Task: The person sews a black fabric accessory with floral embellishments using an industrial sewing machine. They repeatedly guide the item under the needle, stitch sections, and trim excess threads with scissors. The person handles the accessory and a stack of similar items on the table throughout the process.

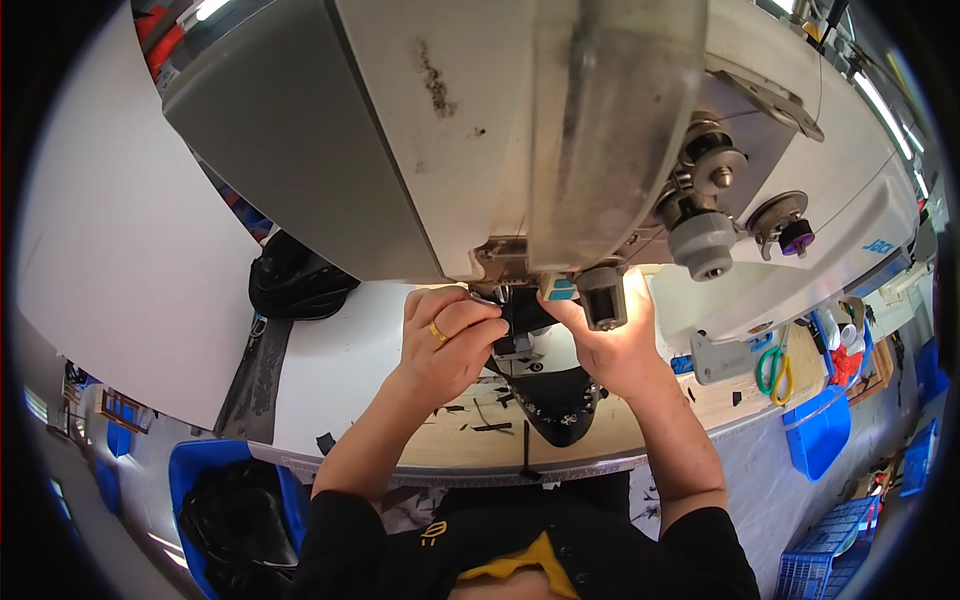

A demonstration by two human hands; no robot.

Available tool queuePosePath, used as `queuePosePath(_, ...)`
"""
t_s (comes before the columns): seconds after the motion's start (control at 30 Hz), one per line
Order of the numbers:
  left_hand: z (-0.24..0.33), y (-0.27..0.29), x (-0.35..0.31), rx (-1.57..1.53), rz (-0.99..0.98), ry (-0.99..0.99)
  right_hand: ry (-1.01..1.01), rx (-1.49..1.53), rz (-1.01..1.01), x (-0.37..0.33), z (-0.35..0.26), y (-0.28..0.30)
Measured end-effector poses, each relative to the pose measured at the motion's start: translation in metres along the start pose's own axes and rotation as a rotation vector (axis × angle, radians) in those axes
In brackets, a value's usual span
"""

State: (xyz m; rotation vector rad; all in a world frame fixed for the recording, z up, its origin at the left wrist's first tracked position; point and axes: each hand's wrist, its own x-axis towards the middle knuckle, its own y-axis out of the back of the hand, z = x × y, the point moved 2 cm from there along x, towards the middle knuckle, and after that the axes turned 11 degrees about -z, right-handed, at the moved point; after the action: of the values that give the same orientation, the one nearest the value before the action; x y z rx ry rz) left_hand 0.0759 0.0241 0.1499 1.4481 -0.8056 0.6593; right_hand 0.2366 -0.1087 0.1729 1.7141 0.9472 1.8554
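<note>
The industrial sewing machine (460,130) fills the upper middle, its needle area just above the worktable. Under it lies a glossy black leather-like piece (556,408) with small shiny studs on its near part. My left hand (450,335), with a gold ring, is closed, thumb and fingers pinching the black material beside the presser foot (515,345). My right hand (612,350) grips the material from the other side, its thumb reaching toward the needle. A grey machine part (604,298) hides some of the right fingers, and the work at the needle is partly covered.
Black scraps (492,427) lie along the table's near edge (460,472). Another black piece (295,280) rests at the left. Green and yellow scissors (774,375) lie at the right. A blue bin (190,490) holding black pieces stands lower left; a blue tray (820,435) hangs at the right.
</note>
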Motion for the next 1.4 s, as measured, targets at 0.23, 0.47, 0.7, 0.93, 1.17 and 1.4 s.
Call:
queuePosePath(0.23,0.005,0.000,-0.003,0.018,-0.002,-0.003,-0.028,0.094,0.034,-0.001,-0.004,0.006)
queuePosePath(0.47,0.006,-0.005,-0.002,0.038,0.043,0.088,-0.052,0.049,0.042,-0.004,0.006,-0.007)
queuePosePath(0.7,0.011,-0.005,0.005,0.050,0.058,0.134,-0.065,0.053,0.108,-0.005,0.012,-0.015)
queuePosePath(0.93,0.010,-0.006,0.001,0.077,0.051,0.172,-0.085,0.064,0.137,-0.002,0.010,-0.016)
queuePosePath(1.17,0.003,-0.011,0.000,0.042,0.088,0.158,-0.061,0.031,0.140,-0.003,0.009,-0.017)
queuePosePath(1.4,0.003,-0.010,0.003,0.014,0.101,0.146,-0.071,0.029,0.142,-0.005,0.013,-0.024)
